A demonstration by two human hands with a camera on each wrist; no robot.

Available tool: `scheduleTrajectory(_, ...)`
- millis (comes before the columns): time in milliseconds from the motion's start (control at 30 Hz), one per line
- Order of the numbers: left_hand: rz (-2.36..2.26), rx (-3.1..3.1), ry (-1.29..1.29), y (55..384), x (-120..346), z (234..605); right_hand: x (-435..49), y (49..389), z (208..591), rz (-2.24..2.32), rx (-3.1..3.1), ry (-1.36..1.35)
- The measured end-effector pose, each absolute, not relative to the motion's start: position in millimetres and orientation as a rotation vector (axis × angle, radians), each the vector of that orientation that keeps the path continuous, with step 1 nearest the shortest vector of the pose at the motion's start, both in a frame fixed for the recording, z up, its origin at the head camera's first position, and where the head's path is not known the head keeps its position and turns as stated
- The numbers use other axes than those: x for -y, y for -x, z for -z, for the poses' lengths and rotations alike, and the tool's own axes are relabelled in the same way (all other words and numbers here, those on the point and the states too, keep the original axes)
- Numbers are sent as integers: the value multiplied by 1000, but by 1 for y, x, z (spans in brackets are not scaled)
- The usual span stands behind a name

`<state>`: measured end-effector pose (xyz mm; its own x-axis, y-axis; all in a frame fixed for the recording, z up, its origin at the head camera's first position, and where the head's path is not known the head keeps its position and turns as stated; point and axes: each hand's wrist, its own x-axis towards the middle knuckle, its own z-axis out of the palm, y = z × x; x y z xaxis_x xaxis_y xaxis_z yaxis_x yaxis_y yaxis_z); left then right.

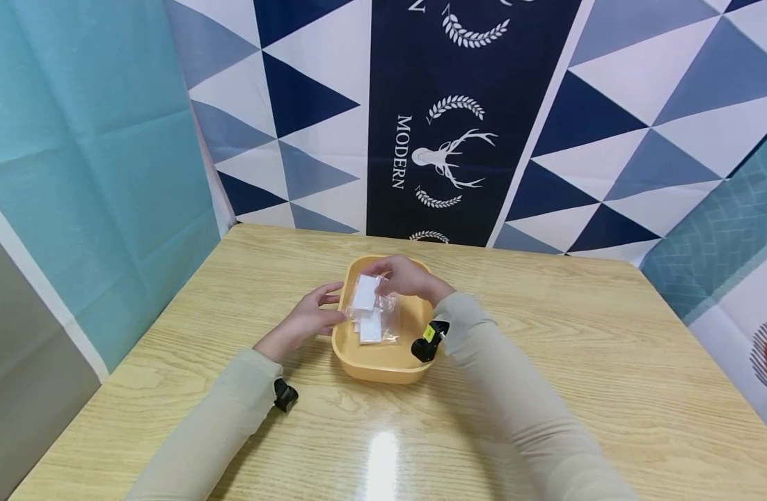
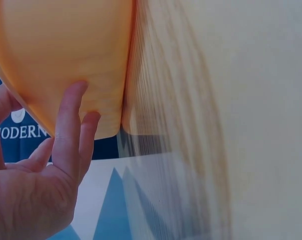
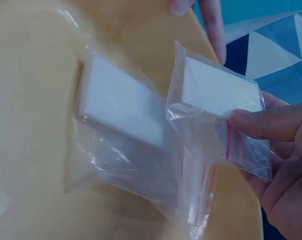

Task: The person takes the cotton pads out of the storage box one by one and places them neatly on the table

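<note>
Right hand (image 1: 408,277) pinches zip-lock bag (image 3: 218,87); left hand (image 1: 310,316), fingers spread, at tub's (image 1: 382,376) nine o'clock. Advise light pinch, tub steady.

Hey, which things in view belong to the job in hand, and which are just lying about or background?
Job:
Yellow-orange plastic tub, left hand at its side
Clear plastic bag with white rectangular block, held by the right hand
Similar bagged block inside the tub

Background:
Pale wood-grain table
Blue, white and black printed cloth
Teal cloth
</note>
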<state>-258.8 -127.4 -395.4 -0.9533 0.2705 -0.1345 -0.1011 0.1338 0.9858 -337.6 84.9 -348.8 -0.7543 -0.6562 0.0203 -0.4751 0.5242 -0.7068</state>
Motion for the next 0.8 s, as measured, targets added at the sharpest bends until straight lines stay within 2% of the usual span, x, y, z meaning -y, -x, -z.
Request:
scheduleTrajectory(267, -1878, -2159, -115, 259, 127, 395, -98, 335, 336, 1163, -2536, 785)
scheduleTrajectory(433, -1875, -2173, -99, 260, 126, 397, -110, 328, 329, 1196, -2566, 770)
scheduleTrajectory(800, -1869, -2175, -119, 258, 125, 395, -140, 297, 319, 1328, -2516, 678)
